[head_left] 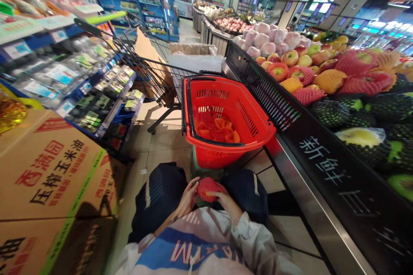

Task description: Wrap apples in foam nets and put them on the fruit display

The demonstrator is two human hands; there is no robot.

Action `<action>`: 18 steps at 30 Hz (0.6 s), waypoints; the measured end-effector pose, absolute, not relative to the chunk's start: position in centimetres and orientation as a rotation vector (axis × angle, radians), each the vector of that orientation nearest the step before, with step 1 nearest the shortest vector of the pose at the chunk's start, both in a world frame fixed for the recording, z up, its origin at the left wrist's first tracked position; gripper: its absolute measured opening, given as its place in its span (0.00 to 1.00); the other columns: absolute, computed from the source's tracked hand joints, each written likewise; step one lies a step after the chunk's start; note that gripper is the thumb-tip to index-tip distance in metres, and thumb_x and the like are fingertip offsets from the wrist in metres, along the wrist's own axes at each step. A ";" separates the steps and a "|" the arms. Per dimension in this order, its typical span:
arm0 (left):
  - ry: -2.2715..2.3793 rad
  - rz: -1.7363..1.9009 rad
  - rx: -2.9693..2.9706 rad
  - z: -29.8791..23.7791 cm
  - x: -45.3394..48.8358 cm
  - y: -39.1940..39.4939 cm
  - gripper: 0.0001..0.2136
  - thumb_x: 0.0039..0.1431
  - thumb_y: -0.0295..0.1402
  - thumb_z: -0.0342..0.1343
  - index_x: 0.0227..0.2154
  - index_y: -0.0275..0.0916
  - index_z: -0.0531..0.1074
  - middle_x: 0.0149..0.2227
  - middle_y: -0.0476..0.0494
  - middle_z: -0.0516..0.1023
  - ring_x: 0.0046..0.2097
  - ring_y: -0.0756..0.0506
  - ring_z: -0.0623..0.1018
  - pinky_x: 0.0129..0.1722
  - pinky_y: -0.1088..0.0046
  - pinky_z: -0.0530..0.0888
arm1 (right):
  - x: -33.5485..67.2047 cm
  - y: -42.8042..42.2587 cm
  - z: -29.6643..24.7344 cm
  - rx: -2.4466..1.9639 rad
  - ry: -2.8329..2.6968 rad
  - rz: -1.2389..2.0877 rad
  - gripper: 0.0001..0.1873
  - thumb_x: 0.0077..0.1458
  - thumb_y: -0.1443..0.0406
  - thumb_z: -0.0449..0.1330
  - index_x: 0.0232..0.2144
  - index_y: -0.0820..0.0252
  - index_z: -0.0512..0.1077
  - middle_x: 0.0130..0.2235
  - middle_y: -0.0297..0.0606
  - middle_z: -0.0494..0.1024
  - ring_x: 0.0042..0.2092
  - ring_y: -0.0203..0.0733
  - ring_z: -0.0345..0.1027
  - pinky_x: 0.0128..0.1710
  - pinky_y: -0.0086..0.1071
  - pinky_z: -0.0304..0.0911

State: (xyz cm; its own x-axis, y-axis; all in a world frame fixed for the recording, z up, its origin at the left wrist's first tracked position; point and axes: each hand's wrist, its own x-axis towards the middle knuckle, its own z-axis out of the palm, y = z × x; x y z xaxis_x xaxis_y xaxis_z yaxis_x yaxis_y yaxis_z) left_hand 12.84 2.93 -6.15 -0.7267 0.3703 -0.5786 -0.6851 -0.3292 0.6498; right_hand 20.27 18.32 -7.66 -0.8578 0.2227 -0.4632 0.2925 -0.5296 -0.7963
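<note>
- Head view: I was looking down at my lap, both knees in dark trousers, seated or crouched in a shop aisle.
- Left hand and right hand were both closed around a fruit in red foam net, held between the knees, low in centre frame.
- Left fingers cupped its left side, right fingers gripped its right side and underside; couldn't tell what fruit was inside the net.
- Red shopping basket sat just ahead of the hands, on something green near the floor; loose red and orange foam nets lay in its bottom.
- Fruit display counter ran along my right, touching or just beside the basket; apples in nets piled on it, dark-netted fruit nearer me.
- Cardboard boxes with red print stacked at my left.
- Wire trolley stood behind the basket, carrying flat cardboard.
</note>
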 end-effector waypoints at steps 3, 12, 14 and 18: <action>1.247 2.066 -0.430 -6.2 12.8 3.0 0.23 0.44 0.38 0.74 0.44 0.40 0.75 0.38 0.47 0.82 0.36 0.46 0.78 0.35 0.75 0.76 | 20.6 18.4 -7.1 0.781 1.434 -2.549 0.40 0.34 0.64 0.74 0.54 0.52 0.75 0.54 0.39 0.79 0.48 0.49 0.75 0.37 0.36 0.71; 1.170 1.813 -0.371 -6.4 13.0 3.2 0.09 0.65 0.39 0.56 0.42 0.41 0.75 0.35 0.48 0.81 0.38 0.46 0.79 0.36 0.78 0.73 | 20.2 18.8 -6.4 0.683 1.383 -2.695 0.34 0.33 0.66 0.74 0.48 0.54 0.78 0.51 0.37 0.81 0.53 0.49 0.73 0.54 0.40 0.68; 1.125 1.729 -0.386 -6.2 13.0 3.2 0.12 0.66 0.44 0.54 0.42 0.41 0.74 0.35 0.47 0.82 0.36 0.46 0.79 0.34 0.77 0.73 | 20.2 18.7 -6.4 0.655 1.419 -2.710 0.33 0.31 0.66 0.75 0.46 0.54 0.78 0.51 0.38 0.82 0.53 0.50 0.73 0.57 0.42 0.66; 0.962 1.581 -0.320 -5.5 13.4 3.2 0.22 0.62 0.54 0.51 0.41 0.39 0.76 0.34 0.40 0.83 0.38 0.40 0.83 0.35 0.70 0.77 | 20.6 18.6 -6.2 0.627 1.502 -2.692 0.35 0.28 0.67 0.76 0.45 0.54 0.78 0.49 0.37 0.82 0.50 0.48 0.74 0.53 0.40 0.68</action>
State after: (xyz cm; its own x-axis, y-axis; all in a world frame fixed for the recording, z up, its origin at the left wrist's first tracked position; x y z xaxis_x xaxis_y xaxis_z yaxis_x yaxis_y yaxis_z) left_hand 13.38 3.23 -5.48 -0.2645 0.6888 -0.6750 -0.9159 0.0396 0.3994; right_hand 20.57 18.61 -6.19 -0.9205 0.1940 -0.3391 0.1867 -0.5441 -0.8180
